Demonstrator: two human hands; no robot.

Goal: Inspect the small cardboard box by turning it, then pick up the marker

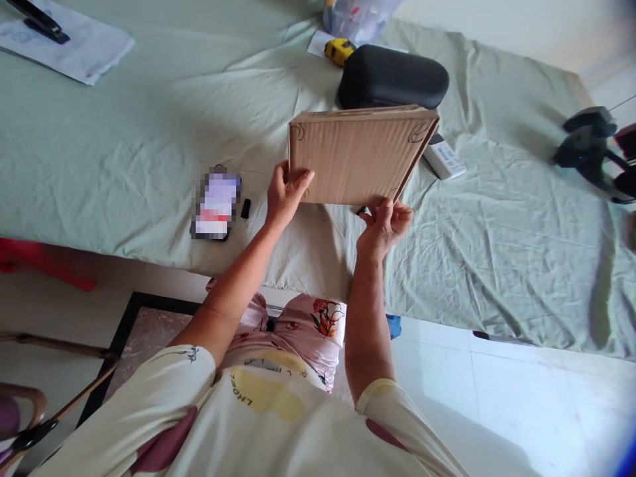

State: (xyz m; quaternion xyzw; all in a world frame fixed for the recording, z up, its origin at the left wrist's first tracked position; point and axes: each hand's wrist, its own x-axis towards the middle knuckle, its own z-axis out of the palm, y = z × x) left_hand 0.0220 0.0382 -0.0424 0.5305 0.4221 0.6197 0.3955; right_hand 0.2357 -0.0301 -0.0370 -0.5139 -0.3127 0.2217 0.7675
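Note:
A flat brown cardboard box (360, 159) is held up above the cloth, its broad corrugated face tilted toward me. Curved pen marks show near its corners. My left hand (288, 192) grips the lower left corner, thumb on the face and fingers behind it. At the lower right corner my right hand (385, 225) is closed on the box, with the thumb at its bottom edge. Part of a small black object (362, 211) shows beside the right fingers; what it is cannot be made out. Behind the box lies a black zip case (395, 76).
A pale green cloth (163, 132) covers the table. Left of the box lie a phone (214, 205) and a small black cap (246, 209). Further back are a yellow tape measure (339, 51), a plastic tub (358, 18) and papers (74, 53). A small white box (444, 159) lies right.

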